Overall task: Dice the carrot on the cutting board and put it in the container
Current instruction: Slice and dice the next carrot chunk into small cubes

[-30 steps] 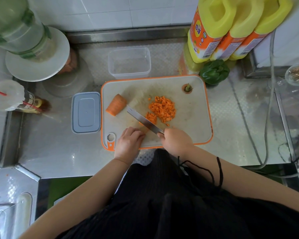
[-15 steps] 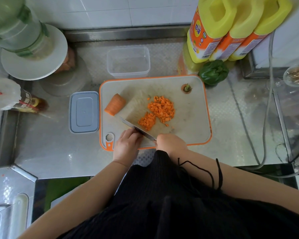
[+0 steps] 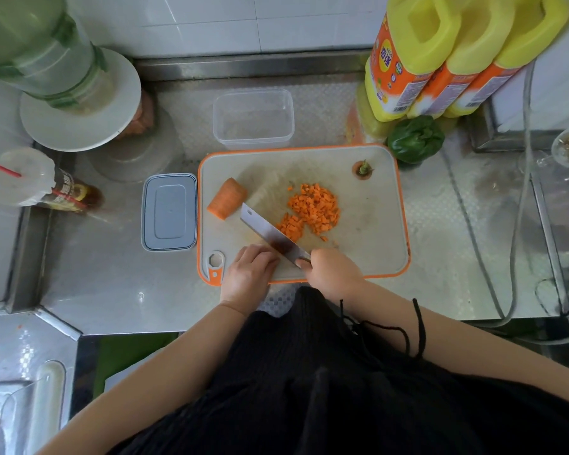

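An orange-rimmed cutting board point(image 3: 368, 224) lies in front of me. On it are an uncut carrot chunk point(image 3: 226, 198) at the left, a pile of diced carrot point(image 3: 312, 208) in the middle, and the carrot top point(image 3: 362, 169) at the far right. My right hand point(image 3: 332, 270) grips the handle of a knife point(image 3: 270, 234). Its blade slants up-left, touching the near-left side of the dice, with its tip just short of the chunk. My left hand point(image 3: 248, 274) rests on the board's near edge beside the blade, fingers loosely curled, nothing seen in it. The clear container point(image 3: 253, 118) stands empty behind the board.
A grey lid point(image 3: 169, 211) lies left of the board. A green pepper point(image 3: 414, 137) and yellow oil bottles point(image 3: 408, 60) stand at the back right. A drink cup point(image 3: 23, 178) and a plate under a large bottle point(image 3: 79, 103) are at the left. Cables point(image 3: 523, 192) run along the right.
The knife slid toward me and left, then moved back out against the small heap of dice. My left hand stayed at the board's near edge.
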Available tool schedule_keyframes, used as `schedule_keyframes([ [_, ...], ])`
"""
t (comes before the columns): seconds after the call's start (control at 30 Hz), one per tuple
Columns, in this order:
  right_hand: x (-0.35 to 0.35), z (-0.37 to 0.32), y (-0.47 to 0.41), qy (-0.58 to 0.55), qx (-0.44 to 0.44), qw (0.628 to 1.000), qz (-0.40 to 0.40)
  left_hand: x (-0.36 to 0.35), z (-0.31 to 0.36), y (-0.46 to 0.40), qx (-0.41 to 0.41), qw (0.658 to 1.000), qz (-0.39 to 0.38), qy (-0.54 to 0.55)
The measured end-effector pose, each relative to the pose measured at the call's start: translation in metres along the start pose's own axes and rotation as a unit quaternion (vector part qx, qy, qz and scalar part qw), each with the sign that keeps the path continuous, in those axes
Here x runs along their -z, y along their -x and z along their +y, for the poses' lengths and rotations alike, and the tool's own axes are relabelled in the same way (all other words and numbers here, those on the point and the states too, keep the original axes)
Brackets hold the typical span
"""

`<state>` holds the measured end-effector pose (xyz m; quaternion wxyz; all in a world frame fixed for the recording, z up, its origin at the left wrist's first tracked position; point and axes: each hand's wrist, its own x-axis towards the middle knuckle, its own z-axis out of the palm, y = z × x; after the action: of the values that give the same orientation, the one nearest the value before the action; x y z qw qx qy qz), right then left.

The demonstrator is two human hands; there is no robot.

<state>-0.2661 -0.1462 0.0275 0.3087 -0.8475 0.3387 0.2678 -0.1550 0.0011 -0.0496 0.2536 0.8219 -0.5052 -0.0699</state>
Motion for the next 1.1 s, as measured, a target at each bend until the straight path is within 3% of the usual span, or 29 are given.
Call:
schedule_keyframes([
  [0.17, 0.008, 0.001, 0.009, 0.027, 0.024, 0.999, 0.013, 0.003, 0.0, 0.004, 0.001, 0.999, 0.036, 0.006],
  [0.4, 0.002, -0.005, 0.016, 0.045, 0.041, 0.997, -0.04, 0.005, 0.002, 0.007, -0.016, 0.999, 0.034, -0.011],
  [0.67, -0.01, -0.023, 0.004, 0.084, -0.026, 0.996, -0.035, 0.0, -0.003, 0.006, -0.004, 1.0, 0.02, 0.001],
  [0.9, 0.002, -0.008, -0.004, -0.024, 0.006, 0.999, -0.028, 0.0, -0.005, 0.008, -0.024, 1.0, 0.019, -0.001],
  [1.1, 0.005, -0.002, 0.005, -0.009, 0.015, 1.0, 0.002, 0.005, -0.007, 0.009, -0.018, 0.999, 0.035, 0.0],
])
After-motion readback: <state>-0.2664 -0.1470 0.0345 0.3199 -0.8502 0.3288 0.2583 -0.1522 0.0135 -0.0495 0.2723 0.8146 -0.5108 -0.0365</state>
